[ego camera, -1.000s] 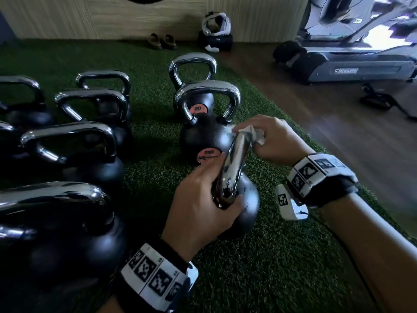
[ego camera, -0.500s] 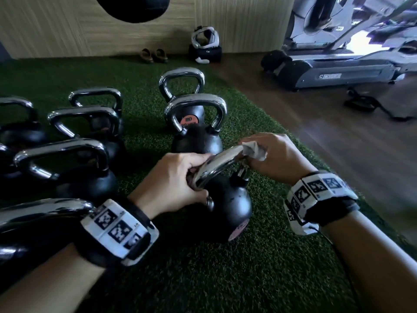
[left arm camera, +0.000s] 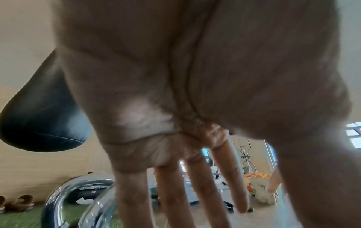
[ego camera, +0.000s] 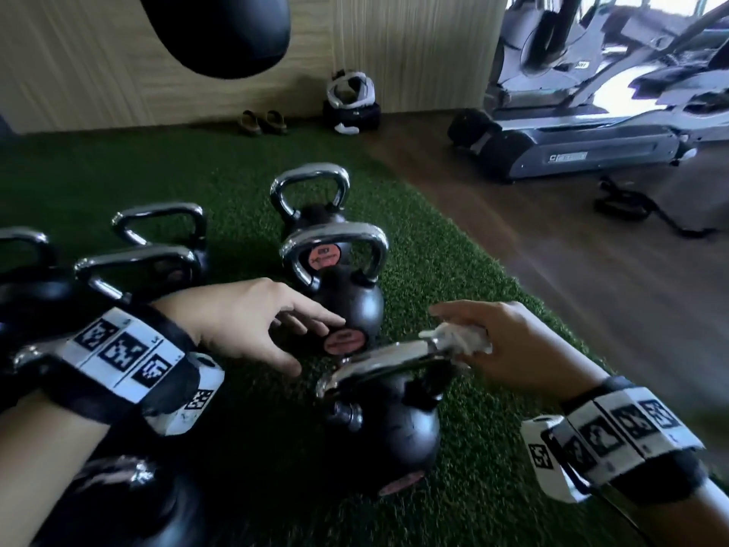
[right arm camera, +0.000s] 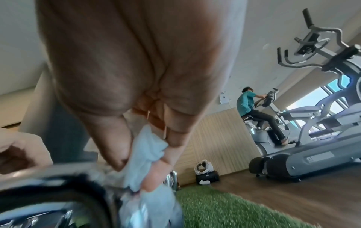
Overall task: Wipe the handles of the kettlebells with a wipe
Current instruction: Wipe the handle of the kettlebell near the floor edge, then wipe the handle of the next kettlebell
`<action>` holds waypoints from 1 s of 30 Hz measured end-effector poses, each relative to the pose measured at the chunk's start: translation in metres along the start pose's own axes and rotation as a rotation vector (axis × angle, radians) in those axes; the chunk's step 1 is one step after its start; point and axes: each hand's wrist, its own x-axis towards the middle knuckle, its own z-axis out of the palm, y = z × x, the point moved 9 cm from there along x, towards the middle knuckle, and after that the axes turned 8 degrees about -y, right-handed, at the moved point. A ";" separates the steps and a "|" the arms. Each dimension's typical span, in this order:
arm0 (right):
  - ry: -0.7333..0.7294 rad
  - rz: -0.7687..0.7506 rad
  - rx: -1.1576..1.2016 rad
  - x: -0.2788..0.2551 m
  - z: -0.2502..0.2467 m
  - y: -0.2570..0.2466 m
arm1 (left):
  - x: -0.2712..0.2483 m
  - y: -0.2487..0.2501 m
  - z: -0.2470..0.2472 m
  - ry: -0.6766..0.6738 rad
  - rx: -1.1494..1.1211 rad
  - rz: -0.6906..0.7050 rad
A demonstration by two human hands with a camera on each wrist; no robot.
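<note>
The nearest black kettlebell (ego camera: 386, 436) stands on the green turf with its chrome handle (ego camera: 386, 359) across the top. My right hand (ego camera: 465, 329) pinches a crumpled white wipe (ego camera: 459, 337) against the handle's right end; the right wrist view shows the wipe (right arm camera: 148, 162) between thumb and fingers beside the blurred handle (right arm camera: 58, 185). My left hand (ego camera: 315, 345) hovers just left of the handle, holding nothing. Its fingers (left arm camera: 205, 192) are straight and spread, in front of a second kettlebell (ego camera: 347, 298) with a pink label.
Several more chrome-handled kettlebells (ego camera: 138, 270) crowd the turf to the left. A black punching bag (ego camera: 221, 29) hangs overhead. The wood floor (ego camera: 591, 290) begins at the right, with a treadmill (ego camera: 572, 152) beyond. Shoes (ego camera: 262, 122) and a bag (ego camera: 351, 108) lie by the wall. A person (right arm camera: 252, 106) rides a machine.
My left hand has let go of the handle and pulled away to the left, fingers opening. The kettlebell now stands upright. My right hand keeps the wipe at the handle's right end.
</note>
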 end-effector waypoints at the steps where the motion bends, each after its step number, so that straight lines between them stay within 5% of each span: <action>1: -0.012 0.002 -0.008 0.008 -0.008 -0.001 | 0.001 -0.004 -0.015 -0.024 0.002 -0.038; 6: 0.104 0.027 0.014 0.045 -0.052 -0.011 | 0.005 -0.025 -0.067 -0.211 0.088 -0.176; 10: 0.216 0.041 0.049 0.071 -0.074 -0.014 | 0.002 -0.046 -0.081 -0.222 0.070 -0.248; 20: 0.140 0.026 0.079 0.139 -0.068 0.010 | 0.042 -0.150 -0.050 0.278 -0.297 -0.625; 30: 0.179 -0.032 0.190 0.179 -0.042 0.013 | 0.111 -0.188 0.012 0.453 -0.829 -0.542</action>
